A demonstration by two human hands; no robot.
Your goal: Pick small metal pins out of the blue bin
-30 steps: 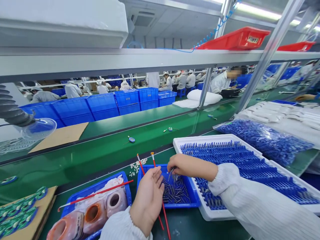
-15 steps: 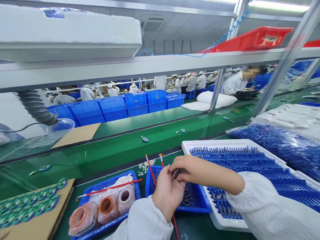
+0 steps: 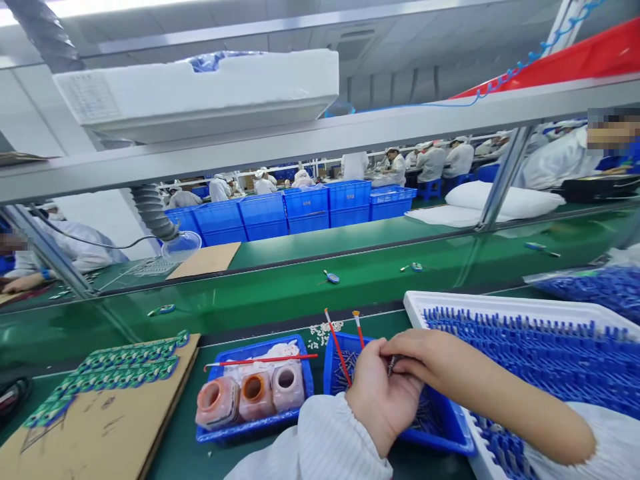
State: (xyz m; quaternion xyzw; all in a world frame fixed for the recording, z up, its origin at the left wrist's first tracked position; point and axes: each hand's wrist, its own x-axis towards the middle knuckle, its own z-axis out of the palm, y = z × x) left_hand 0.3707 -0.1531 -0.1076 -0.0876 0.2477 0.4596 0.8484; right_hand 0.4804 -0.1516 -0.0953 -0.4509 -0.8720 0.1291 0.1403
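The left hand (image 3: 383, 397) and the right hand (image 3: 423, 357) are meeting above a small blue plastic tray of thin dark metal pins (image 3: 440, 417), which is sitting on the green work surface (image 3: 300, 293) near its front edge. Between the fingertips of both hands a small bunch of dark metal pins (image 3: 393, 363) is being pinched; the bunch is tiny and partly hidden, and its long axis seems to be running roughly upright, tilting slightly. Both hands are closing on it.

Two red-handled brushes (image 3: 337, 347) are leaning out of the tray's far left corner, bristles pointing up and away. To the left, a second blue tray holding three stained plastic jars (image 3: 253, 397) is carrying another red brush across its top. To the right, a white tray of blue parts in rows (image 3: 525, 333) is touching the pin tray.
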